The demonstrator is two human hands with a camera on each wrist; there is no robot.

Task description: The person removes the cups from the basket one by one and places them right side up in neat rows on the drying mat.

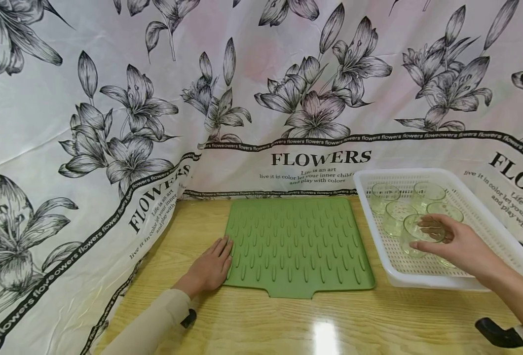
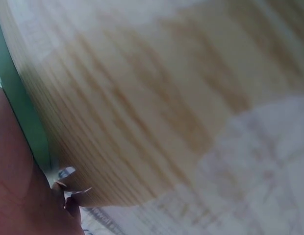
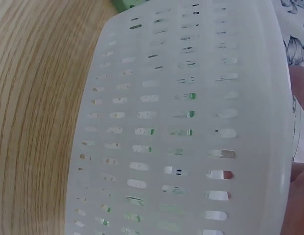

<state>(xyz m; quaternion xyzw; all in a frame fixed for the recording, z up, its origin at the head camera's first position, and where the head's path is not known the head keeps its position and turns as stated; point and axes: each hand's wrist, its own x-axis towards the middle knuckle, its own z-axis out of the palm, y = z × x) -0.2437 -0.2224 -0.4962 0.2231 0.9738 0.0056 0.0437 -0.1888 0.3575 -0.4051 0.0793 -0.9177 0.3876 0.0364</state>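
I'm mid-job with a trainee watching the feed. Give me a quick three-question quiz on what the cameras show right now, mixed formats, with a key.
1. Which hand rests on the left edge of the green mat, as the head view shows it?

2. True or false: in the head view, the white basket stands to the right of the mat.

3. What does the right hand hold?
A) A plate
B) A glass
C) A folded cloth

Key:
1. The left hand.
2. True.
3. B.
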